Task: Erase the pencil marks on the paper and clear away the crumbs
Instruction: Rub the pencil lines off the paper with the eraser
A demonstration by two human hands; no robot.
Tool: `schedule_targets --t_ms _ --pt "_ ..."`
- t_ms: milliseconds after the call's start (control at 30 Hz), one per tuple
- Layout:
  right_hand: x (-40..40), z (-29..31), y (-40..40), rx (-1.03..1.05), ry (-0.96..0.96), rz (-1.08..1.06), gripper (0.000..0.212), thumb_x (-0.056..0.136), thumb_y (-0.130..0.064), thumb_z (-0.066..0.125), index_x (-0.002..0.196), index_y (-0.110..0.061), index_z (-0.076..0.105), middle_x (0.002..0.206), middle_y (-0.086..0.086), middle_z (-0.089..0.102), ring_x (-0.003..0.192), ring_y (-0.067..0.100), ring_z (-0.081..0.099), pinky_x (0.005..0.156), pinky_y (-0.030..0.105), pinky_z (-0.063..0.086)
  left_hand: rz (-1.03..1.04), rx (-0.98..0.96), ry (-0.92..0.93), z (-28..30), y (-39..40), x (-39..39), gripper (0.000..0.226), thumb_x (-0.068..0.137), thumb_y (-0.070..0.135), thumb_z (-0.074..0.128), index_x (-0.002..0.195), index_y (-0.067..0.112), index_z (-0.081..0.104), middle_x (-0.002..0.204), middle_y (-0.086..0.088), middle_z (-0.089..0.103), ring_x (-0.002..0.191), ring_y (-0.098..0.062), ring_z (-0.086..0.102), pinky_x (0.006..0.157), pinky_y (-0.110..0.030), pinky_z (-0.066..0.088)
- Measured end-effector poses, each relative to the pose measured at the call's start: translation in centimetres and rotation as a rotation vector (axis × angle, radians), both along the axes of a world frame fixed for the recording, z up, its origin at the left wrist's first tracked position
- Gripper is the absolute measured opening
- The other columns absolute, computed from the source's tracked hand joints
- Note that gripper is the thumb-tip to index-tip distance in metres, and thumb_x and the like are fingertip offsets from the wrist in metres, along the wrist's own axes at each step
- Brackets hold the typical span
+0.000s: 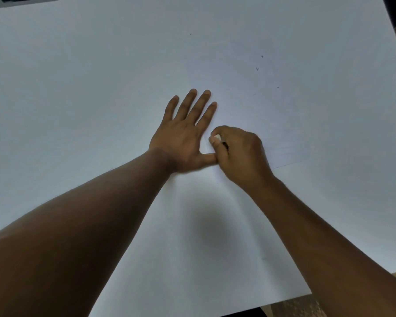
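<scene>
- The left hand (181, 138) lies flat on the large white sheet of paper (204, 236), fingers (190, 104) straight and spread, thumb stretched toward the other hand; it serves as the anchor that keeps the sheet from sliding or buckling.
- The right hand (236, 152) is curled tight, and its fingertips (214, 140) pinch a small white eraser (217, 136), of which only a sliver shows between them. It sits just beside the left thumb, touching or nearly so.
- The step in hand looks like rubbing: the eraser is down at the paper between the two hands, though whatever mark lies under it is hidden by the hand.
- To do it well, I judge short strokes running away from the flat hand are best, so the sheet is pulled taut and does not crease.
- Light pressure suits thin paper; pressing hard near an unsupported edge could wrinkle or tear it.
- A few small dark specks (262, 56) lie on the sheet well beyond the right hand; whether they are pencil marks or crumbs is too small to tell. Either way, that area likely needs attention, and the anchoring hand should shift closer before work there.
- Crumbs are better brushed off with an open hand toward the edge of the white bench (55, 65), not smeared by a pressing palm.
</scene>
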State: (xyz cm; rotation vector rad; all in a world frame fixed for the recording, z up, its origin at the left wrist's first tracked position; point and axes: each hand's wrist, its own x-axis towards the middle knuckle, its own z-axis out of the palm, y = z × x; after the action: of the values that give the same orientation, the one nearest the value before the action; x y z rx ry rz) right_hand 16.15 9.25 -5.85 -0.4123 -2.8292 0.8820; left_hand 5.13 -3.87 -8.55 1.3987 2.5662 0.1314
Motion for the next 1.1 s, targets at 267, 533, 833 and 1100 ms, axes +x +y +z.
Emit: schedule_targets --t_ms 267,533,833,1100 --pt "-0.1 0.8 4.9 -0.056 0.035 -0.296 0.017 0.093 -0.019 0.055 0.087 -0.015 0.070 0.068 -0.010 0.062 0.063 0.008 0.057 0.066 0.025 0.049 0.016 -0.016 -0.006 0.1 0.1 0.0 0.112 0.083 0.094 0.019 0.165 0.021 -0.001 0.172 -0.002 -0.013 0.158 -0.024 -0.017 0.127 -0.053 -0.005" --pt "0.9 0.3 3.6 -0.193 0.044 -0.287 0.014 0.093 -0.025 0.064 0.102 -0.017 0.070 0.078 -0.003 0.068 0.070 0.016 0.065 0.072 0.036 0.055 -0.008 -0.025 0.004 0.1 0.1 0.0 0.103 0.083 0.095 0.015 0.164 0.034 -0.004 0.172 -0.003 -0.016 0.157 -0.027 -0.018 0.126 -0.056 -0.004" --pt "-1.0 0.0 0.6 0.056 0.046 -0.136 0.013 0.089 -0.018 0.062 0.092 -0.006 0.064 0.072 0.007 0.066 0.063 0.026 0.061 0.059 0.029 0.045 -0.009 0.008 0.003 -0.1 0.1 -0.1 0.104 0.082 0.093 0.009 0.165 0.031 0.005 0.173 -0.004 -0.008 0.159 -0.028 -0.012 0.127 -0.056 -0.001" --pt "2.6 -0.2 9.0 0.039 0.063 -0.511 0.012 0.087 -0.020 0.058 0.090 -0.009 0.064 0.068 0.003 0.063 0.063 0.024 0.059 0.064 0.034 0.050 0.008 -0.031 -0.004 0.2 0.2 0.0 0.104 0.082 0.096 0.014 0.165 0.033 0.001 0.172 -0.002 -0.014 0.158 -0.025 -0.018 0.126 -0.056 -0.003"
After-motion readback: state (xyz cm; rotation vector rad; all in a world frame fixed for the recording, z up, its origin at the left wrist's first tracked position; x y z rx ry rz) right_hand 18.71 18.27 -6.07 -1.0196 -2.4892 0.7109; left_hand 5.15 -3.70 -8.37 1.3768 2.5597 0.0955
